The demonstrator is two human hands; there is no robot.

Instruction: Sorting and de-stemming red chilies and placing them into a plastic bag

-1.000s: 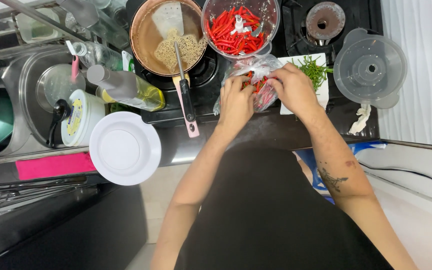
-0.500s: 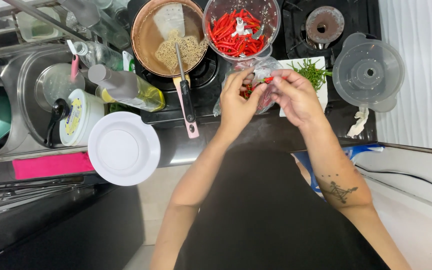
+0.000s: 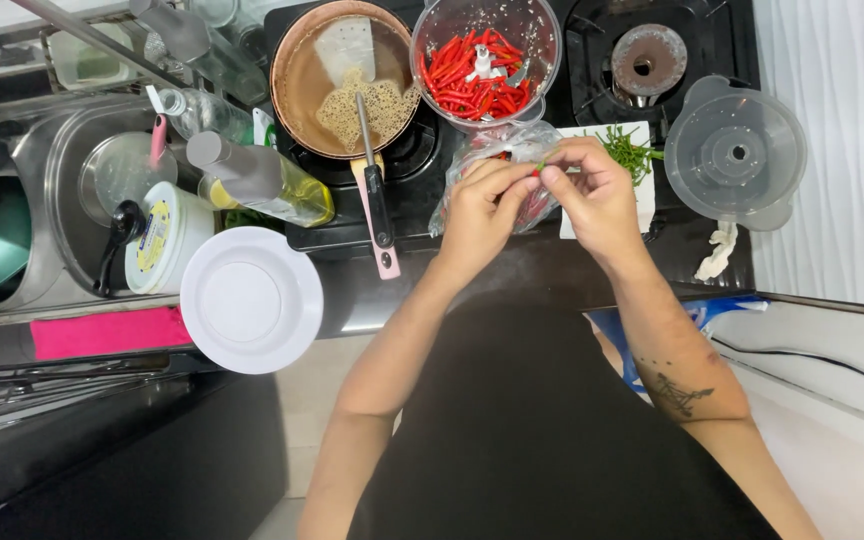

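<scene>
My left hand [image 3: 482, 205] and my right hand [image 3: 592, 190] meet fingertip to fingertip over a clear plastic bag [image 3: 492, 150] of red chillies at the counter's front. Between the fingers of both hands is pinched a small red chilli with a green stem [image 3: 539, 168]. Just behind the bag stands a clear chopper bowl [image 3: 485, 60] holding several red chillies around a white blade. A white plate [image 3: 602, 135] with a heap of green stems lies under and behind my right hand.
A brown pan [image 3: 337, 75] with noodles and a pink-handled spatula sits on the stove. An oil bottle [image 3: 262, 185], a white plate [image 3: 252, 300] and a round tub lie left. A clear lid [image 3: 737, 155] rests right of the burner [image 3: 649, 60]. The sink [image 3: 62, 200] is far left.
Both hands have lifted slightly out of the bag and drawn together, now pinching a single chilli by its stem between their fingertips.
</scene>
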